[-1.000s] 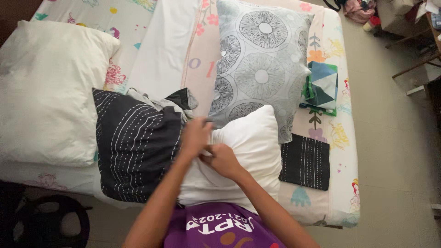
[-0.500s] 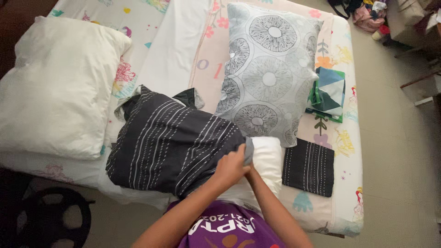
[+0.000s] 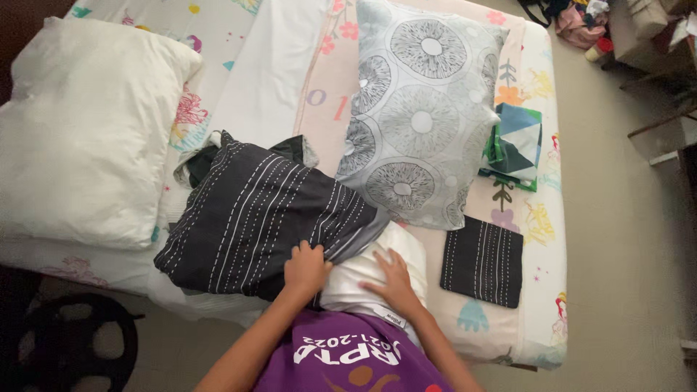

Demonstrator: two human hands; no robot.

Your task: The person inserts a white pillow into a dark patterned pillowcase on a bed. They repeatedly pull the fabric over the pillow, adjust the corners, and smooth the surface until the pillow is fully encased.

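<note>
A black pillowcase with white dashed stripes [image 3: 254, 218] covers most of a white pillow [image 3: 377, 265] at the bed's near edge. My left hand [image 3: 306, 268] grips the open edge of the pillowcase. My right hand [image 3: 396, 279] lies flat, fingers spread, on the bare white end of the pillow that still sticks out.
A large white pillow [image 3: 80, 131] lies at the left, and a grey pillow with round patterns [image 3: 417, 109] lies behind. A folded black striped cloth [image 3: 483, 260] and a folded blue-green cloth [image 3: 515, 145] rest at the right on the patterned bedsheet [image 3: 541, 239]. Clutter sits on the floor at top right.
The striped pillowcase has been drawn over the white pillow. My hands have parted and dropped toward me: the left stays on the case's edge, the right now presses the pillow's bare end.
</note>
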